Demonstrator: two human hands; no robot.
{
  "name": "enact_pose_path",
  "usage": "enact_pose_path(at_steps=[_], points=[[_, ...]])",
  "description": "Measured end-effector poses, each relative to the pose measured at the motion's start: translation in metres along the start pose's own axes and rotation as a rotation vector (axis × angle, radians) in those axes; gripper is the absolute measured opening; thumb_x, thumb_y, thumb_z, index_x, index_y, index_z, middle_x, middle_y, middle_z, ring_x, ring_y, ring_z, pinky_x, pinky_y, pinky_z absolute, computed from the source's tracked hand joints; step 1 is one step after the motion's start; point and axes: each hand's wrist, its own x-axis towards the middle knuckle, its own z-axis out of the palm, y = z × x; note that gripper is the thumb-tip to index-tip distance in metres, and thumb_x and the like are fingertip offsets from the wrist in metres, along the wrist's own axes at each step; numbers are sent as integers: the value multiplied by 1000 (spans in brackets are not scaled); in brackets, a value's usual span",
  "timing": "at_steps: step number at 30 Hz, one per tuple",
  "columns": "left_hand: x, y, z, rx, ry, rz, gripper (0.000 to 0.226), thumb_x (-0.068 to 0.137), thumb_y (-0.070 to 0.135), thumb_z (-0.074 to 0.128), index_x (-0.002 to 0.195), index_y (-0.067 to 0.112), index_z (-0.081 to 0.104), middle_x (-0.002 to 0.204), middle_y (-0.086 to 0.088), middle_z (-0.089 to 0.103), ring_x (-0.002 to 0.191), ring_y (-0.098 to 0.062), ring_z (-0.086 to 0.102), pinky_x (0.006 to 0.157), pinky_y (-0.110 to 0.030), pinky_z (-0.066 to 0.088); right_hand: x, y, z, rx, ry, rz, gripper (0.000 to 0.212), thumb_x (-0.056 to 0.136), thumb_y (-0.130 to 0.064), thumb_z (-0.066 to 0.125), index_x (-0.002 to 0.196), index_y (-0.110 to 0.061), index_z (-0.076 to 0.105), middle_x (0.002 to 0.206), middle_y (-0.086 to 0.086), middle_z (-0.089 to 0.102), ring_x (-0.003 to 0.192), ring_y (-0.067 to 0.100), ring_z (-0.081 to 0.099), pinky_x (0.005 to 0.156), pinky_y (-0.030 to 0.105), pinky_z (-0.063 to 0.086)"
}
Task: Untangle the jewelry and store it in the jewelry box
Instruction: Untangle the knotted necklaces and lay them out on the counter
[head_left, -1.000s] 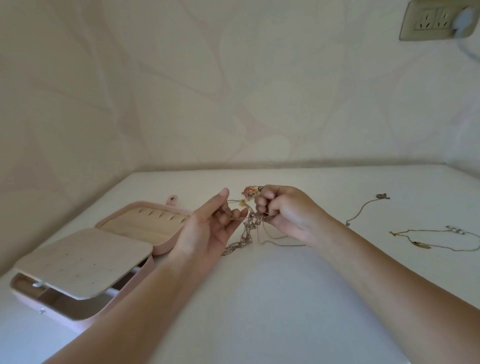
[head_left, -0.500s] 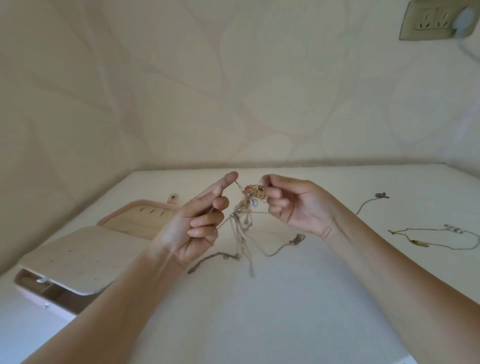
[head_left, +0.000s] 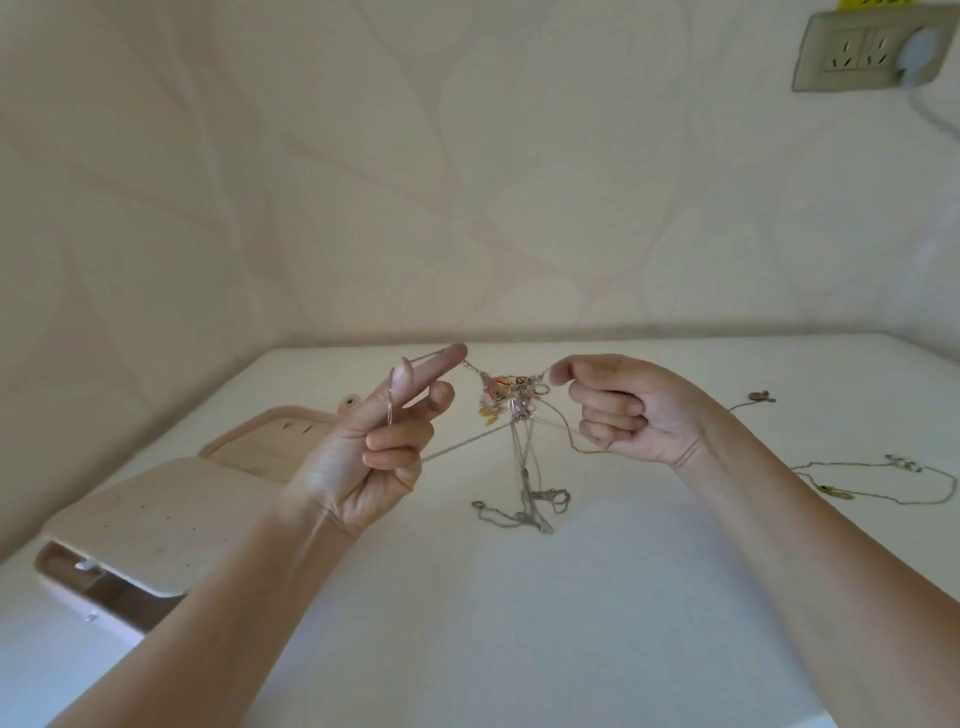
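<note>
Tangle (head_left: 511, 397) held taut in the air, just right of the open jewelry box (head_left: 156, 519)

The left hand (head_left: 374, 452) keeps its forefinger straight with a chain looped over it, the other fingers curled on a strand; the right hand (head_left: 628, 410), farther right of the box, pinches another strand, its remaining fingers curled; loose ends trail onto the table (head_left: 519, 623). Pulling harder could cinch the knot or snap a thin chain; the loop could slip off the straight finger. Which strand belongs to which piece is too fine to tell; the left arm hides part of the box.
</note>
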Motion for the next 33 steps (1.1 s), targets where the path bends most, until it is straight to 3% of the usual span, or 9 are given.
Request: enact_pose_path(at_steps=[3, 6, 11, 15, 20, 24, 27, 30, 33], points=[[-3, 8, -13, -89, -103, 23, 60, 97, 39, 46, 146, 21, 16, 106, -19, 53, 62, -11, 37, 51, -20, 51, 2, -3, -3, 121, 5, -152, 20, 61, -25, 82, 66, -11, 69, 58, -3, 50, 48, 8, 44, 55, 19, 43], [-3, 7, -13, -136, -89, 38, 73, 87, 49, 59, 144, 31, 17, 100, -17, 55, 58, -11, 36, 44, -18, 49, -1, -12, -11, 291, 36, -261, 12, 62, -20, 71, 61, -11, 63, 58, 0, 49, 51, 12, 43, 58, 22, 47], [-5, 4, -5, 1, 268, 237, 93, 50, 46, 88, 133, 27, 50, 77, -6, 52, 44, -5, 41, 26, -10, 33, -18, -27, -26, 349, -93, -158, 39, 94, -26, 49, 123, -4, 60, 40, -6, 25, 36, 8, 20, 39, 19, 25], [-6, 8, 0, 103, 427, 288, 98, 38, 52, 89, 126, 27, 54, 70, -4, 49, 42, -4, 35, 25, -9, 28, -28, -35, -21, -156, 396, -137, 28, 82, -26, 53, 95, -15, 76, 40, -10, 17, 40, 8, 9, 39, 19, 12], [-3, 3, 6, 331, 639, 314, 95, 35, 61, 86, 118, 23, 57, 67, 4, 46, 44, -2, 35, 26, -9, 26, -25, -28, -30, -903, 696, 135, 20, 87, -30, 66, 80, -13, 73, 49, -6, 33, 47, 13, 26, 46, 22, 19], [0, -1, 6, 360, 768, 354, 58, 66, 55, 61, 113, 23, 58, 69, 5, 39, 44, -2, 31, 29, -8, 23, -30, -28, -48, -1060, 864, 256, 21, 82, -32, 70, 72, -14, 74, 54, 2, 46, 54, 16, 43, 51, 26, 30], [-1, 2, 3, 298, 802, 401, 52, 73, 53, 58, 116, 24, 56, 70, 5, 39, 43, -1, 32, 28, -8, 22, -37, -31, -65, -1265, 983, 493, 18, 79, -29, 70, 73, -13, 75, 64, 4, 60, 63, 20, 54, 55, 26, 37], [-5, 8, 3, 201, 864, 442, 54, 79, 55, 58, 118, 19, 56, 70, 4, 40, 44, -2, 33, 28, -10, 23, -46, -35, -73, -1312, 1199, 620, 16, 76, -24, 71, 79, -9, 73, 69, 7, 60, 58, 21, 51, 50, 25, 33], [-4, 9, 7, 403, 973, 434, 30, 90, 39, 56, 107, 14, 55, 71, 3, 38, 41, -3, 30, 29, -12, 22, -48, -37, -73, -1304, 1343, 592, 19, 76, -20, 71, 84, -3, 69, 63, 8, 53, 54, 20, 46, 47, 22, 28]])
